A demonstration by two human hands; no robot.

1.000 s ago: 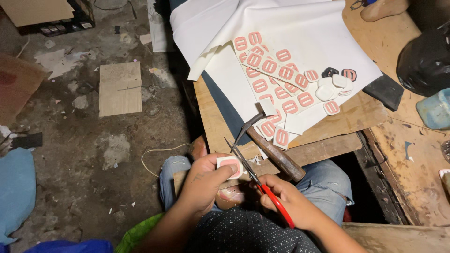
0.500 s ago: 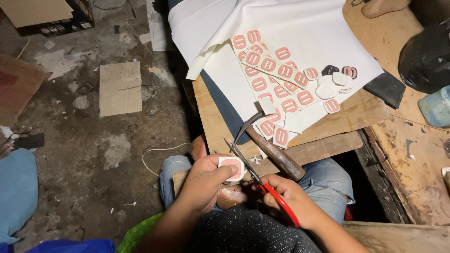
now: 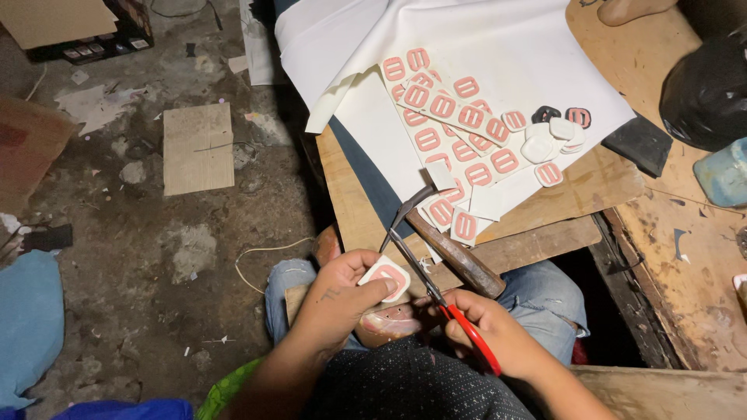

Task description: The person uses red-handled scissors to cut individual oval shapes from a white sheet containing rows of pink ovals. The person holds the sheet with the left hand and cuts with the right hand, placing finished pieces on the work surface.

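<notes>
My left hand [image 3: 339,297] pinches a small white patch with a pink rounded mark [image 3: 387,277] above my lap. My right hand [image 3: 489,333] grips red-handled scissors [image 3: 436,286], whose blades reach up beside the patch's right edge. Just beyond lies a hammer [image 3: 450,243] with a wooden handle on the wooden board [image 3: 358,210]. White sheets printed with several pink marks [image 3: 451,124] are spread over the board, with a small heap of cut-out patches [image 3: 554,134] at their right.
A black block [image 3: 636,145] and a black bag [image 3: 708,87] sit at the right on the worn workbench [image 3: 685,257], with a pale blue container [image 3: 724,176] by its edge. Cardboard pieces [image 3: 198,148] and blue cloth [image 3: 27,319] lie on the dirty floor at left.
The patch has turned slightly in my left hand and the scissors have shifted a little along its edge. Everything else stays as it was.
</notes>
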